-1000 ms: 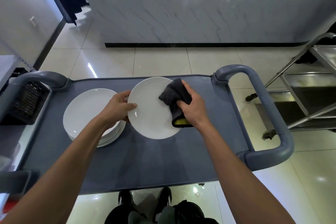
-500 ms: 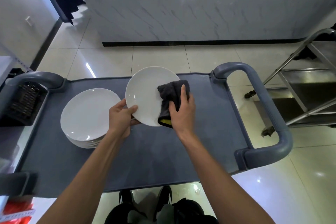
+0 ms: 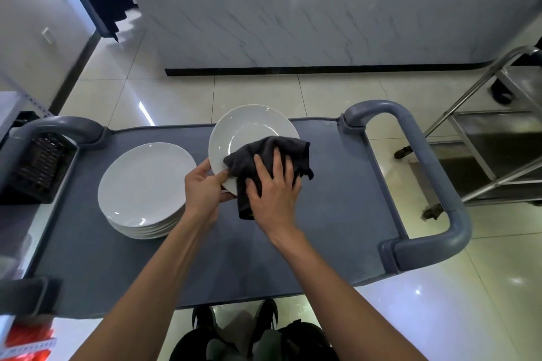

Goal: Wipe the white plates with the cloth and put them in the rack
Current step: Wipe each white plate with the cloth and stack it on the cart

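One stack of white plates (image 3: 145,184) sits flat on the left half of the grey cart top (image 3: 337,199), several deep, faces up. Black slotted rack (image 3: 38,168) is off the cart's left end, just beside the handle; can't tell what's in it. Single white plate (image 3: 249,133) is held above the cart centre, just right of the stack, tilted with its face toward the camera and its far rim highest. Left hand (image 3: 203,186) pinches the plate's lower-left rim, thumb on the face, fingers curled behind. Right hand (image 3: 272,192) lies spread, fingers straight, pressing the dark cloth (image 3: 265,155) flat against the plate's lower right. Cloth covers that part of the face and hangs past the rim. Steel trolley (image 3: 492,141) stands off to the right, well apart.
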Motion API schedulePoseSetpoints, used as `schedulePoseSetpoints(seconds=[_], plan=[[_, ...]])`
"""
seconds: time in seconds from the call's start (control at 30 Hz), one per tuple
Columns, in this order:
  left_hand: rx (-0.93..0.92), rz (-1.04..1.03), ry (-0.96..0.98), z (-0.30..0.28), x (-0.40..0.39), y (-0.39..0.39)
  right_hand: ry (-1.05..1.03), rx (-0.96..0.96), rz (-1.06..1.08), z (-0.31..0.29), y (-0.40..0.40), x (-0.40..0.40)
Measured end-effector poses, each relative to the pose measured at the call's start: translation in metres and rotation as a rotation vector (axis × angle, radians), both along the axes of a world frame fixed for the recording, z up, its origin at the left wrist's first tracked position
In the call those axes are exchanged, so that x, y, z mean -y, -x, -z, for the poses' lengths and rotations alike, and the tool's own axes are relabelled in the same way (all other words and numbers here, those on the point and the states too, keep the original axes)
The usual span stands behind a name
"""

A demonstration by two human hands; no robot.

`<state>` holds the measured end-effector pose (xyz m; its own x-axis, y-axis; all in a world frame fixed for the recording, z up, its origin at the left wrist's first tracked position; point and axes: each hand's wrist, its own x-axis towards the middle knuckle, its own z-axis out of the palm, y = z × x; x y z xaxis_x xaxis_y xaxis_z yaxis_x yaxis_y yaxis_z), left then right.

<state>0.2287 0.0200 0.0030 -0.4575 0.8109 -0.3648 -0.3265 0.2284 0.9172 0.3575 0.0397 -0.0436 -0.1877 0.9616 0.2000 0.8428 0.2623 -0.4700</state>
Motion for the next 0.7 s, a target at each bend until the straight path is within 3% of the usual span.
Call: schedulePoseSetpoints(seconds=[0.27, 0.47, 0.7], plan=[[-0.018, 0.121, 0.015, -0.002, 0.006, -0.001, -0.050, 0.045, -0.074, -0.022, 0.001, -0.056], [-0.028, 0.051, 0.020, 0.006, 0.011, -0.004, -0.032, 0.031, -0.046, -0.024, -0.019, -0.070], [-0.033, -0.020, 0.009, 0.009, 0.010, 0.000, 0.136, -0.333, 0.044, -0.010, -0.052, -0.058]])
